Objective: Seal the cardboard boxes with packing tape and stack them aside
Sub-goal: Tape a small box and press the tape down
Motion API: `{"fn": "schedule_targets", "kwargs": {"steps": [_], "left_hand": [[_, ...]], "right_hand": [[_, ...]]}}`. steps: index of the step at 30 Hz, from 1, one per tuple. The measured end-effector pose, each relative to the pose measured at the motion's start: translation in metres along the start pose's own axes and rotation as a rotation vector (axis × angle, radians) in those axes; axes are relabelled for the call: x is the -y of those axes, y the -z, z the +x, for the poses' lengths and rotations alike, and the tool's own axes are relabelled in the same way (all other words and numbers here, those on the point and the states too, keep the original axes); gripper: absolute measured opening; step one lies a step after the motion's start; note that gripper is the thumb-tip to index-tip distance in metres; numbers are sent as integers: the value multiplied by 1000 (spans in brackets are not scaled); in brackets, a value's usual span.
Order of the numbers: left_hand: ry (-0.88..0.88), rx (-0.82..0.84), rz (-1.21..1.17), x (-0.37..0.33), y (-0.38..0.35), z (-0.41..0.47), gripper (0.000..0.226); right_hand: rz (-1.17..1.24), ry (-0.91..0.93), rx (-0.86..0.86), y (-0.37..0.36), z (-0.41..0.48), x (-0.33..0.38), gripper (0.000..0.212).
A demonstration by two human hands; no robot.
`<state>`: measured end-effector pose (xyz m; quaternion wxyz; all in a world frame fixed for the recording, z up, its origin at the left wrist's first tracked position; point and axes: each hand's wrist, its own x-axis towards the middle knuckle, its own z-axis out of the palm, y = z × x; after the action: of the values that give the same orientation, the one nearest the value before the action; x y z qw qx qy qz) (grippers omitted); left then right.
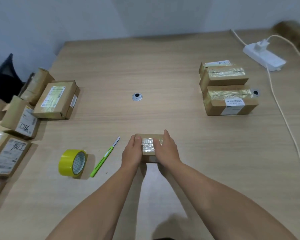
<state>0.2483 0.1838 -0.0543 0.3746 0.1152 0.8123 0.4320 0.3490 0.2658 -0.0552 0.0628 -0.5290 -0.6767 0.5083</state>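
Observation:
A small cardboard box (148,154) lies on the wooden table (180,170) right in front of me, with a strip of clear tape across its top. My left hand (131,153) lies flat along the box's left side, its thumb resting on the top edge. My right hand (166,149) lies against the right side with straight fingers, and its thumb presses on the tape. A yellow tape roll (71,161) stands on edge to the left. A green utility knife (104,157) lies between the roll and the box.
Two taped boxes (229,101) sit together at the right, one behind the other. Several labelled boxes (56,99) crowd the left edge. A white power strip (263,57) and its cable (284,118) run along the far right. A round cable grommet (137,97) sits mid-table.

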Motion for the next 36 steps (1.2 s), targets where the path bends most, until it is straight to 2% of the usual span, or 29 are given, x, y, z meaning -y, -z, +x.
{"fn": "schedule_targets", "kwargs": {"steps": [4, 8, 11, 14, 16, 19, 24, 29, 31, 34, 36], "left_hand": [[71, 8, -103, 5, -4, -2, 84], [52, 7, -54, 5, -5, -5, 74], [18, -4, 98, 7, -5, -4, 85], [-7, -34, 162, 8, -7, -5, 81], [-29, -58, 164, 7, -7, -7, 63], [-20, -81, 35, 13, -6, -4, 43], [112, -92, -364, 13, -6, 1, 37], [158, -88, -436, 7, -3, -2, 34], [151, -66, -360, 8, -3, -2, 35], [117, -10, -147, 10, -6, -3, 51], [133, -6, -80, 9, -7, -4, 65]], "right_hand": [[149, -109, -26, -4, -1, -10, 75], [206, -118, 3, -7, -3, -17, 84], [229, -113, 12, -8, -5, -15, 92], [176, -89, -12, -10, -5, -17, 78], [156, -94, -22, -13, -4, -18, 72], [145, -94, -7, -17, -4, -20, 68], [180, -120, -2, -16, -3, -21, 62], [206, -167, -32, -12, 1, -25, 44], [195, -176, -33, -11, 3, -23, 40], [229, -203, -3, -10, 7, -15, 68], [210, -213, 11, -11, 10, -12, 67]]}}
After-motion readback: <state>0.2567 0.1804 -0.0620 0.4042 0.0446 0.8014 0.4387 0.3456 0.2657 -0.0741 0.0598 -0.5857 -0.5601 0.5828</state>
